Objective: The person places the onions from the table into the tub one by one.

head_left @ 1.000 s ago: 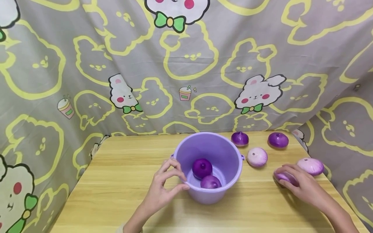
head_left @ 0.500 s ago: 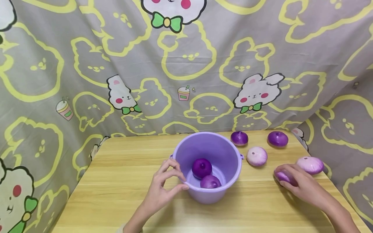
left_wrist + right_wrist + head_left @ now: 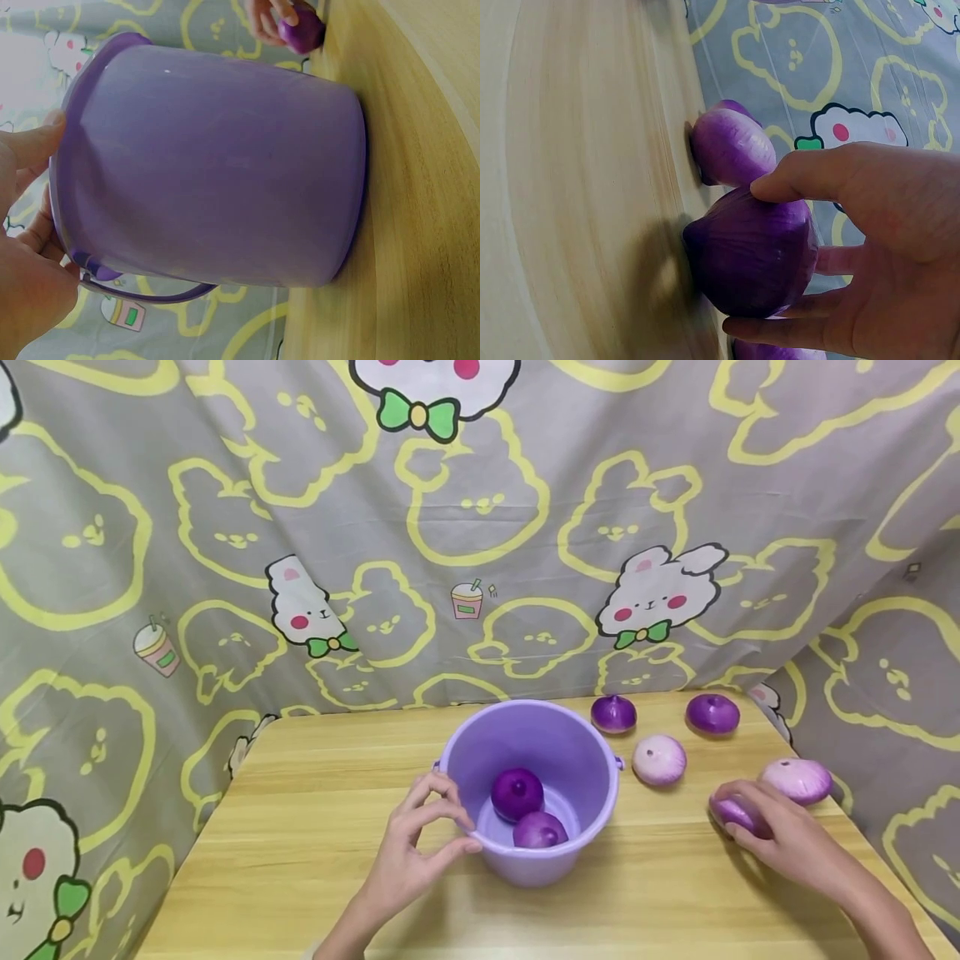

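Along the left side of the desk [image 3: 315, 810] runs bare wood grain, with a patterned curtain [image 3: 345, 527] behind the back edge. The left hand [image 3: 420, 843] has its thumb and fingers pinching the rim of a purple bucket [image 3: 528, 870], which stands upright near the middle of the desk, its handle [image 3: 157, 298] hanging down outside. Within lie a dark onion [image 3: 517, 793] and, in front of it, a lighter onion [image 3: 540, 832]. Right of the bucket, a pointed onion [image 3: 613, 716] sits by the back edge, and a pale onion [image 3: 660, 760] is nearer the front. Farther right, a deep purple onion [image 3: 712, 715] lies near the back right corner. In front of that, toward the right edge, the right hand [image 3: 783, 839] is clamped on the gripped onion [image 3: 731, 814], thumb and fingers around it; whether this touches the desk I cannot tell. Last, a whitish onion [image 3: 798, 779] sits by the right edge, just beyond the right hand.
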Action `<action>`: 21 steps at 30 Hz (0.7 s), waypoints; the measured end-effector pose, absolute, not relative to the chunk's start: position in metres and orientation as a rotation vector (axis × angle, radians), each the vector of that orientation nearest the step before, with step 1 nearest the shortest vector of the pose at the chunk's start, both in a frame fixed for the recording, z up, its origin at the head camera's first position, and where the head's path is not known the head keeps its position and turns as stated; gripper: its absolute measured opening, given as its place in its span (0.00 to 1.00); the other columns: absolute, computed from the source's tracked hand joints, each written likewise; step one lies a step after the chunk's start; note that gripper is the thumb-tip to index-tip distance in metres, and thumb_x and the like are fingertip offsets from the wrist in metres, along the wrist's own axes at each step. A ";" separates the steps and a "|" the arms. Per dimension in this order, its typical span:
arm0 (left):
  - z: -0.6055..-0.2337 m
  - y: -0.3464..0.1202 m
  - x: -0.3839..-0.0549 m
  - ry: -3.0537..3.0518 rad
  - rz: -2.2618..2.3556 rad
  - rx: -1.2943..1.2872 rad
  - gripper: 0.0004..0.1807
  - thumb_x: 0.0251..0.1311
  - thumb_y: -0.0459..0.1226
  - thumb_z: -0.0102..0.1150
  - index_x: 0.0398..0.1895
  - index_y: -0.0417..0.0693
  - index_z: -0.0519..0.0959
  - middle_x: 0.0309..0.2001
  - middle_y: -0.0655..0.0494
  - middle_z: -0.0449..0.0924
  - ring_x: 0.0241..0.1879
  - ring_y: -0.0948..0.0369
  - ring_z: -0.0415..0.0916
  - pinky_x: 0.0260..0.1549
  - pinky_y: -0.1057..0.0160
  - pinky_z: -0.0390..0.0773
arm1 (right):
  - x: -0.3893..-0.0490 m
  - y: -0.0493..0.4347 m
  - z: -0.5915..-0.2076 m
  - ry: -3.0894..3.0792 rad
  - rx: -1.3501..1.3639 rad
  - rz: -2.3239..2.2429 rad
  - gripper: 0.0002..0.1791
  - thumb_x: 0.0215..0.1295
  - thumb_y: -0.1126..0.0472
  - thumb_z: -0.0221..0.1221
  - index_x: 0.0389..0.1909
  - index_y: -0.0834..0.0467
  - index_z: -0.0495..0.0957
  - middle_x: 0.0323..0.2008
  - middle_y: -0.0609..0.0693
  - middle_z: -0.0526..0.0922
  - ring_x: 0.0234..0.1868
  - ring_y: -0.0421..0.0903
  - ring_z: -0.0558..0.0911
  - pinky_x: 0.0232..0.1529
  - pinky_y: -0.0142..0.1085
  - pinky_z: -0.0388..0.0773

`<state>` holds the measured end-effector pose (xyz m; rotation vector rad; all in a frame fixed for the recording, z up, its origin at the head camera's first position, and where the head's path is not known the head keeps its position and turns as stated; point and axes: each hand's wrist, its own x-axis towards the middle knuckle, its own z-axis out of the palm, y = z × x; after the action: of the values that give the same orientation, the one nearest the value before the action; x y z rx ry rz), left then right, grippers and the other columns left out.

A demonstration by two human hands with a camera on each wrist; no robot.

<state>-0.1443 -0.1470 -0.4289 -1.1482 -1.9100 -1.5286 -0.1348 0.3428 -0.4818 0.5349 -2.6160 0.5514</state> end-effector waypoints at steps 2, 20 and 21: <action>-0.429 -0.147 -0.144 -1.902 -1.528 -1.153 0.12 0.50 0.30 0.77 0.36 0.47 0.83 0.43 0.50 0.74 0.55 0.50 0.70 0.74 0.45 0.60 | -0.135 0.342 -0.480 -2.612 0.543 0.543 0.29 0.44 0.67 0.79 0.49 0.50 0.80 0.43 0.46 0.82 0.42 0.47 0.81 0.38 0.45 0.82; -0.428 -0.149 -0.146 -1.899 -1.526 -1.159 0.12 0.50 0.31 0.77 0.36 0.47 0.83 0.43 0.50 0.74 0.54 0.50 0.70 0.74 0.44 0.59 | -0.133 0.340 -0.478 -2.556 0.552 0.632 0.31 0.43 0.71 0.78 0.51 0.50 0.80 0.44 0.44 0.82 0.46 0.37 0.78 0.48 0.18 0.67; -0.428 -0.149 -0.145 -1.898 -1.526 -1.158 0.12 0.51 0.31 0.77 0.36 0.47 0.83 0.42 0.50 0.74 0.54 0.50 0.70 0.74 0.45 0.58 | -0.133 0.340 -0.476 -2.557 0.541 0.634 0.31 0.44 0.70 0.78 0.51 0.50 0.81 0.45 0.45 0.82 0.46 0.38 0.78 0.48 0.19 0.67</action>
<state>-0.1452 -0.1489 -0.4283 -1.1581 -1.8975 -1.5258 -0.1327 0.3395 -0.4757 0.5411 -2.5571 0.6339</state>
